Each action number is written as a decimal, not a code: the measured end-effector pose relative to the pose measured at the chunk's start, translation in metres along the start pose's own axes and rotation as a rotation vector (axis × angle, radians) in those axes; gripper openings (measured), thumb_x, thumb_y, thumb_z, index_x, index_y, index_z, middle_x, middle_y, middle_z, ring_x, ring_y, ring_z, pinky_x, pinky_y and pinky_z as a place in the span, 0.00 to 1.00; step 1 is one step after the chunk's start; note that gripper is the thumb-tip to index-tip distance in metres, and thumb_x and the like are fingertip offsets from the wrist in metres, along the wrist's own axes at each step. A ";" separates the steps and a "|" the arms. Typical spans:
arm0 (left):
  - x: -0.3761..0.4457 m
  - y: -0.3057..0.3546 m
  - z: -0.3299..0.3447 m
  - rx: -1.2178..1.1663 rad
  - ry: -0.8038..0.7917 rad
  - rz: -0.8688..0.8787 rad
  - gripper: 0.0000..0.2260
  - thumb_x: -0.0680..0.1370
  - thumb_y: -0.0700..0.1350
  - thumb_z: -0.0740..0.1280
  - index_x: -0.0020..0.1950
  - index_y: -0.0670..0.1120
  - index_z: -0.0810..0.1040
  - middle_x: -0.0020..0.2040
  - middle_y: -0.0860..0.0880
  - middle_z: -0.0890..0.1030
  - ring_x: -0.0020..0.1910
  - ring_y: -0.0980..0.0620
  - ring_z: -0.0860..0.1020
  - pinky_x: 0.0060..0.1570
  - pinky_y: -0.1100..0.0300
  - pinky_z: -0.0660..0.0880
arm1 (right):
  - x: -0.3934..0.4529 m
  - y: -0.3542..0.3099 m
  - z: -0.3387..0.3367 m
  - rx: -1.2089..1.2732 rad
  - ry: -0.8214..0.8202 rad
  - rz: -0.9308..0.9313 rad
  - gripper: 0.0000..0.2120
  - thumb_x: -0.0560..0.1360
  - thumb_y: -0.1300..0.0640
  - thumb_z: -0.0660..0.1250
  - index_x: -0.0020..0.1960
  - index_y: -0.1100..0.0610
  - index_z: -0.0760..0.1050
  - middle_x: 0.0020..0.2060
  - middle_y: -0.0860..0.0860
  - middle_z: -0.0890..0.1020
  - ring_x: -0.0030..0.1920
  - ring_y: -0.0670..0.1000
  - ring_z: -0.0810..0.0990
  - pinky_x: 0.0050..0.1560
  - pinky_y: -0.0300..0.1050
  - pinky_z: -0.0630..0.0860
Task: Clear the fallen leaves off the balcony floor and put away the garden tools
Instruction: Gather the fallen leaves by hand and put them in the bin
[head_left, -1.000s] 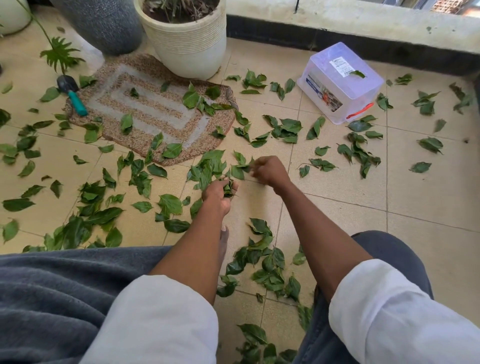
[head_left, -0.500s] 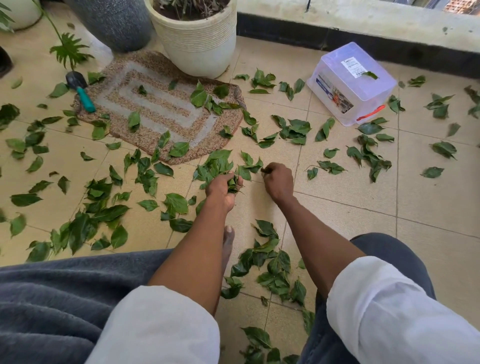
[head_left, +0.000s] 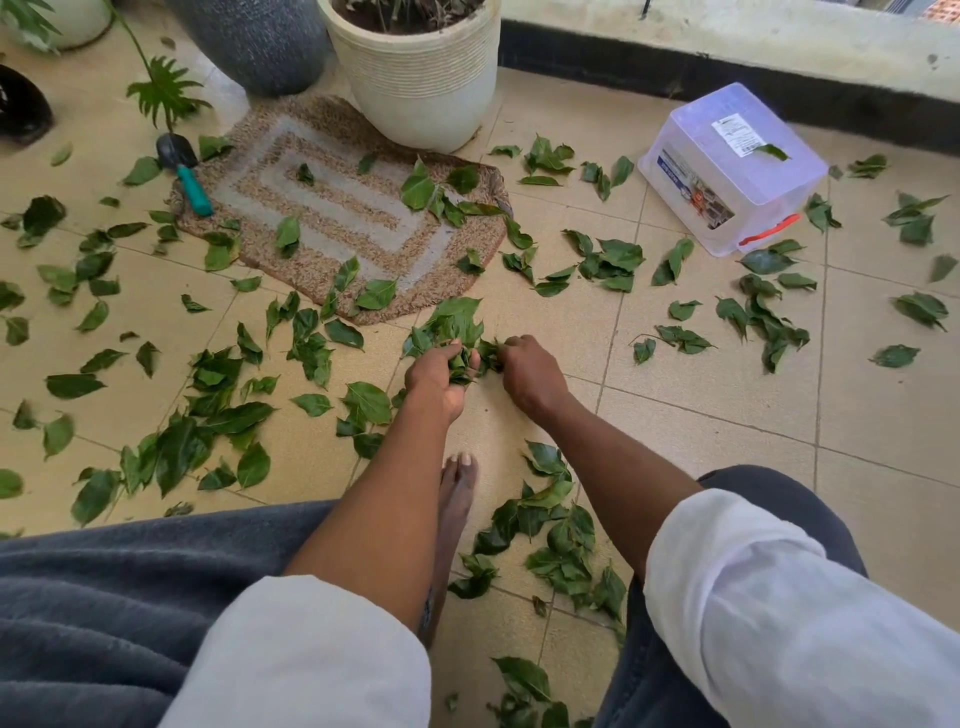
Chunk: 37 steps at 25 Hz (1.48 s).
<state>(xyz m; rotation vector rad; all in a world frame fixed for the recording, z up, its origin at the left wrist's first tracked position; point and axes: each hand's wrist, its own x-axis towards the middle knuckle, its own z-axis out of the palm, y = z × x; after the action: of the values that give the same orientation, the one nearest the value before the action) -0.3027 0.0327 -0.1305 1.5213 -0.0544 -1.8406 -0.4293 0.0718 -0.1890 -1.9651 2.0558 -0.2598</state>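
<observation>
step: gathering leaves | left hand (head_left: 439, 371) grips a leaf bunch (head_left: 454, 327) | right hand (head_left: 530, 366) pinches leaves beside it | next, likely: carry handful to tub (head_left: 727, 171); trowel (head_left: 184, 171) untouched

I see glossy green leaves (head_left: 366, 402) on matt beige tiles (head_left: 701, 447), a rough woven mat (head_left: 332, 228), and a clear smooth plastic box (head_left: 727, 171) far right
</observation>
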 end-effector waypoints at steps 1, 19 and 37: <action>-0.001 -0.001 0.000 0.001 -0.003 -0.003 0.04 0.79 0.31 0.63 0.46 0.37 0.74 0.46 0.39 0.76 0.39 0.46 0.76 0.32 0.61 0.80 | -0.005 -0.002 -0.001 -0.009 0.016 -0.006 0.10 0.78 0.66 0.59 0.52 0.63 0.79 0.46 0.59 0.80 0.50 0.59 0.76 0.43 0.50 0.74; -0.016 -0.022 0.013 0.025 -0.154 -0.007 0.03 0.77 0.36 0.69 0.49 0.39 0.78 0.44 0.40 0.81 0.41 0.44 0.79 0.44 0.51 0.77 | 0.007 -0.019 -0.043 1.070 -0.043 0.561 0.07 0.66 0.71 0.70 0.37 0.61 0.76 0.33 0.61 0.80 0.33 0.58 0.80 0.37 0.62 0.80; -0.011 -0.013 0.010 -0.039 0.016 0.031 0.06 0.76 0.27 0.62 0.46 0.37 0.74 0.44 0.39 0.76 0.39 0.43 0.77 0.39 0.52 0.82 | -0.022 0.010 -0.006 0.047 -0.127 0.147 0.18 0.78 0.65 0.56 0.65 0.60 0.74 0.60 0.59 0.72 0.59 0.60 0.70 0.55 0.54 0.74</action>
<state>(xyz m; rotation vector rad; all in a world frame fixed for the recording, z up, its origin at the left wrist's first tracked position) -0.3173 0.0443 -0.1247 1.5004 -0.0346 -1.7944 -0.4398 0.0938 -0.1852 -1.7459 2.0801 -0.1460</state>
